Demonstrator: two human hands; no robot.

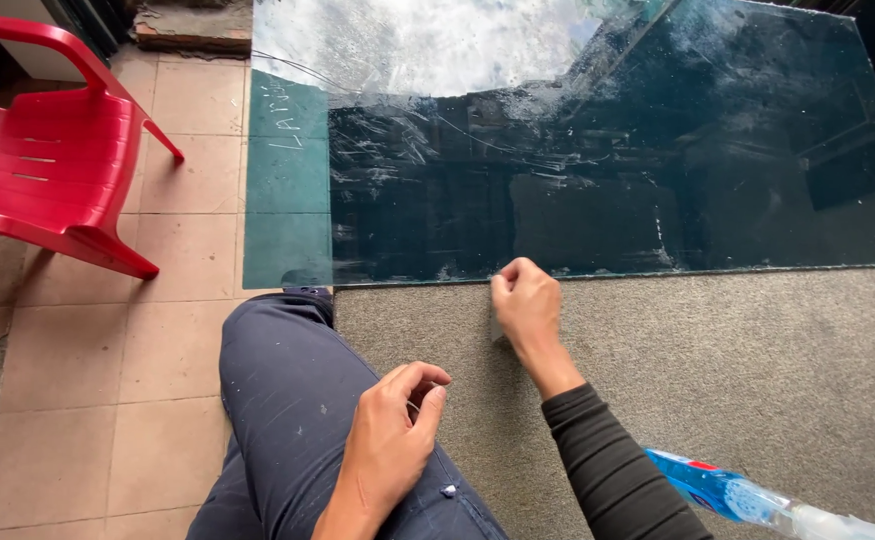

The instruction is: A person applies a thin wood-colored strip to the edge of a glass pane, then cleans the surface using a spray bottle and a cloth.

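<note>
A large dark tinted glass sheet lies flat on a grey carpeted surface, smeared with white streaks. Its left end juts out over the tiled floor. My right hand is closed in a fist at the near edge of the glass, gripping a small grey flat piece that is mostly hidden under the fingers. My left hand rests on my thigh in dark blue trousers, fingers curled with thumb against forefinger. Nothing clear shows inside it.
A red plastic chair stands on the beige floor tiles at the left. A blue spray bottle lies on the carpet at the bottom right, beside my right sleeve.
</note>
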